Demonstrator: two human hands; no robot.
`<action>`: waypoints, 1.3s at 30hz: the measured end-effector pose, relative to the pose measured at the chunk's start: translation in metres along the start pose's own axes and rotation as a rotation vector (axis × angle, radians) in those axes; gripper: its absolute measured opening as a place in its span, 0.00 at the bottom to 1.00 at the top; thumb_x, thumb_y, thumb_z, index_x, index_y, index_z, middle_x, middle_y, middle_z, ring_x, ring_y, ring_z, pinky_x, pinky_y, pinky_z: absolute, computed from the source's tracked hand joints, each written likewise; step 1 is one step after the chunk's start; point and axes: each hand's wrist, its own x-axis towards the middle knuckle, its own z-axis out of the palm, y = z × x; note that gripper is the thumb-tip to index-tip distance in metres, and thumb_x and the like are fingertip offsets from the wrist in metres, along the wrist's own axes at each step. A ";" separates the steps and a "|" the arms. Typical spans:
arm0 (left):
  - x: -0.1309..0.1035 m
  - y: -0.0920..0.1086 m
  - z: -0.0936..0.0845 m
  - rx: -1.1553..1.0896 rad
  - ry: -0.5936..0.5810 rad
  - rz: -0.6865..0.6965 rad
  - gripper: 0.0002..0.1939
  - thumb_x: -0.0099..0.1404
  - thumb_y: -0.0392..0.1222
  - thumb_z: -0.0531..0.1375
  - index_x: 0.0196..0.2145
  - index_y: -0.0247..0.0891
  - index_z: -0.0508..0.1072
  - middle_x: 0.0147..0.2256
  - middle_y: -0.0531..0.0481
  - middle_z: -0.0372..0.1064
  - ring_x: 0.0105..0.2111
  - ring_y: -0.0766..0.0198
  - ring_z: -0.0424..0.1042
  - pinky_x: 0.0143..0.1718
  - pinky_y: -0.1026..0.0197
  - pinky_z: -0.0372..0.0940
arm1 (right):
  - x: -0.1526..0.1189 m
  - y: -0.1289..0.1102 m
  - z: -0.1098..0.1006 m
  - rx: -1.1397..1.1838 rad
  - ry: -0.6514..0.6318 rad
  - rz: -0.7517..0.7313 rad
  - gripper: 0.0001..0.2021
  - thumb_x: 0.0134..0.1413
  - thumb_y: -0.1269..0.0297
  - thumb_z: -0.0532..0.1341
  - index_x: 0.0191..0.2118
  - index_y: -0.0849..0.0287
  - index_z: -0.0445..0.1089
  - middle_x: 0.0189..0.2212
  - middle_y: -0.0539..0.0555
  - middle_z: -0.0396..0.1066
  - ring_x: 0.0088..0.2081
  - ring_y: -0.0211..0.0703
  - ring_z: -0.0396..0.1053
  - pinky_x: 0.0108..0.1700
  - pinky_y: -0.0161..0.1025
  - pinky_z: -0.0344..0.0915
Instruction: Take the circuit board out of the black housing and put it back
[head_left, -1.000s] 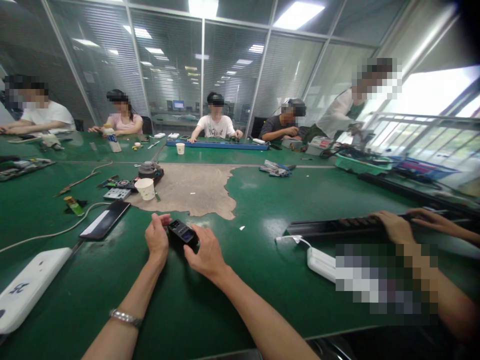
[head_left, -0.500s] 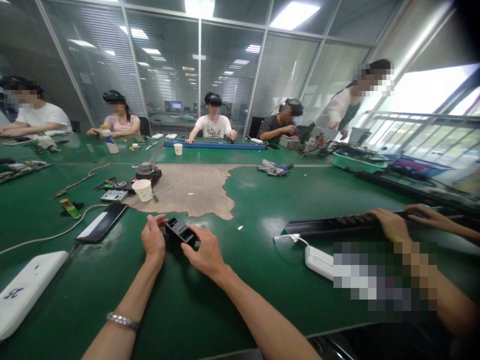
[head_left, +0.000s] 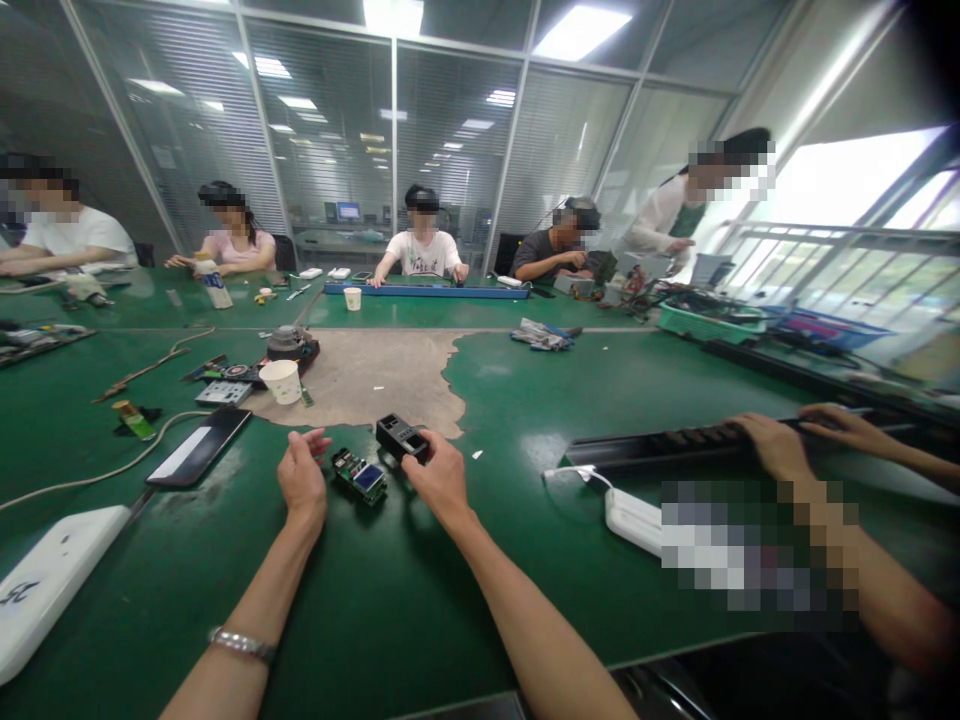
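Note:
Between my hands a green circuit board point(head_left: 360, 476) with a small blue screen lies on the green table. My right hand point(head_left: 442, 480) grips a black plastic cover point(head_left: 403, 438) with cut-out openings, held just beyond and to the right of the board. My left hand point(head_left: 304, 480) rests on its edge to the left of the board, fingers apart and holding nothing. A gap shows between its fingertips and the board.
A phone point(head_left: 199, 448) on a cable and a white power bank point(head_left: 60, 590) lie at left. Beyond are a paper cup point(head_left: 281, 382) and a bare brown patch point(head_left: 375, 375). At right, a co-worker's hands point(head_left: 772, 445) touch a long black strip point(head_left: 660, 440).
My right hand has lifted the black cover off the circuit board and carried it right and away, uncovering the board. My left hand has stayed nearly still.

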 end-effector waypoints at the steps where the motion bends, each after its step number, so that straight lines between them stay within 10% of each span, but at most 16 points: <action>1: 0.000 0.000 0.000 -0.003 -0.001 -0.002 0.36 0.65 0.66 0.41 0.39 0.34 0.76 0.34 0.41 0.76 0.35 0.56 0.75 0.34 0.57 0.66 | 0.001 0.002 0.000 -0.003 -0.003 0.006 0.19 0.45 0.66 0.61 0.46 0.56 0.72 0.35 0.53 0.76 0.36 0.47 0.72 0.39 0.40 0.67; 14: 0.000 -0.001 0.001 -0.015 -0.011 -0.003 0.36 0.65 0.66 0.42 0.39 0.33 0.76 0.34 0.41 0.76 0.35 0.56 0.75 0.35 0.56 0.66 | 0.002 0.009 -0.007 -0.056 -0.053 -0.026 0.19 0.40 0.69 0.64 0.43 0.56 0.73 0.34 0.54 0.76 0.37 0.49 0.71 0.39 0.40 0.66; 24: 0.002 -0.003 -0.001 -0.024 0.000 0.007 0.35 0.66 0.66 0.42 0.39 0.34 0.77 0.33 0.42 0.76 0.35 0.56 0.75 0.36 0.56 0.65 | -0.016 -0.033 -0.005 0.272 -0.125 -0.206 0.20 0.52 0.59 0.65 0.51 0.54 0.69 0.40 0.51 0.75 0.37 0.42 0.72 0.40 0.37 0.69; 39: -0.004 0.002 0.003 -0.066 -0.020 0.012 0.35 0.65 0.66 0.43 0.36 0.33 0.77 0.31 0.41 0.76 0.33 0.56 0.75 0.38 0.54 0.67 | -0.033 -0.031 0.012 0.040 -0.192 -0.359 0.21 0.49 0.61 0.66 0.50 0.58 0.69 0.40 0.56 0.74 0.42 0.50 0.69 0.48 0.46 0.65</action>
